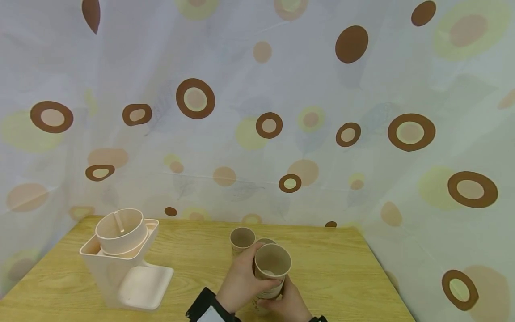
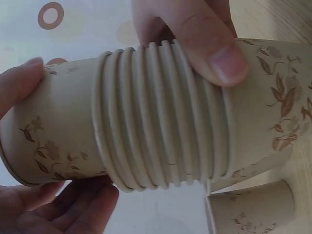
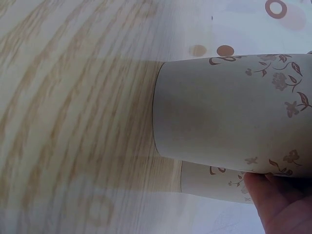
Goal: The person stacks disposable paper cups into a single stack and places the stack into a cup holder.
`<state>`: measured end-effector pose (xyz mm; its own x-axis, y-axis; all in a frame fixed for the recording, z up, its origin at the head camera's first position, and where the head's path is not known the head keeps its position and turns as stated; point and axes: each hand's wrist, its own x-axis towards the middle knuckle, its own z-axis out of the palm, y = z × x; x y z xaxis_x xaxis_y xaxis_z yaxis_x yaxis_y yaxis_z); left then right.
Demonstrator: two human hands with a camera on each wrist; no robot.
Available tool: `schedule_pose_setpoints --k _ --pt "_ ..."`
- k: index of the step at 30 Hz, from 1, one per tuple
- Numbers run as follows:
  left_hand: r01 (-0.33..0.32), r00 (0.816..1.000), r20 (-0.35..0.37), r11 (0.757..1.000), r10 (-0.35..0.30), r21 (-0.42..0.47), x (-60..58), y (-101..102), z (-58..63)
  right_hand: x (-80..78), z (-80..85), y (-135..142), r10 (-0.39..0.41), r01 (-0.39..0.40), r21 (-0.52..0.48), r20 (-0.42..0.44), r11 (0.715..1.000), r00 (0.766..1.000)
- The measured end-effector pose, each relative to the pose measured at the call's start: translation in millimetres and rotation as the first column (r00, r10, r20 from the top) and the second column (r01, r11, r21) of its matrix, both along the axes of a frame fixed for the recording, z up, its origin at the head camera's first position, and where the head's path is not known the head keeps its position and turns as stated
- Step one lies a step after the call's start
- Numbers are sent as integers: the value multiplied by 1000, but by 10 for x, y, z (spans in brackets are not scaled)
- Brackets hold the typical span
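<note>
Between both hands is a stack of floral paper cups [image 2: 156,117], with several rims pressed close together in the left wrist view. My left hand [image 1: 243,279] grips the upper part, its thumb across the front. Lower down, my right hand [image 1: 291,304] holds the stack from the right, its thumb over the rims in the left wrist view. Behind the left hand stands a paper cup [image 1: 242,239], mouth up. Another cup [image 1: 265,240] shows only its rim, mostly hidden by the held stack. Floral print also shows on the large cup [image 3: 229,107] beside the right fingers.
A white plastic container [image 1: 100,273] with a round insert [image 1: 120,232] and a flat side tray [image 1: 146,288] stands on the left of the wooden table [image 1: 201,259]. A patterned curtain [image 1: 225,147] closes off the back and sides.
</note>
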<state>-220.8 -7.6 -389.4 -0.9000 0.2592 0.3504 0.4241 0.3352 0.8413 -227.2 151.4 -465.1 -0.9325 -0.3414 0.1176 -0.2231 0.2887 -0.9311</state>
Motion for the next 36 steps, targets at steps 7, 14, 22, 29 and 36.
schedule_pose_setpoints --k 7,14,22,29,36 --pt "5 999 -45 1000 -4 19 -24 -21 -112 17 9 -8 -8 8 7 -1 1000 1000" --pt "-97 993 -75 991 90 -88 7 -10 -171 14 15 -16 -35 35 7 5 999 999" --pt "-121 991 -77 988 114 -97 23 -11 -173 -4 -10 -10 -43 43 8 -8 999 999" --pt "-135 988 -92 984 125 -117 6 -18 -240 -1 -5 -7 -47 47 11 10 999 999" --pt "-111 993 -52 989 106 -98 11 -10 -284 3 -4 -10 -47 47 -2 -8 999 999"
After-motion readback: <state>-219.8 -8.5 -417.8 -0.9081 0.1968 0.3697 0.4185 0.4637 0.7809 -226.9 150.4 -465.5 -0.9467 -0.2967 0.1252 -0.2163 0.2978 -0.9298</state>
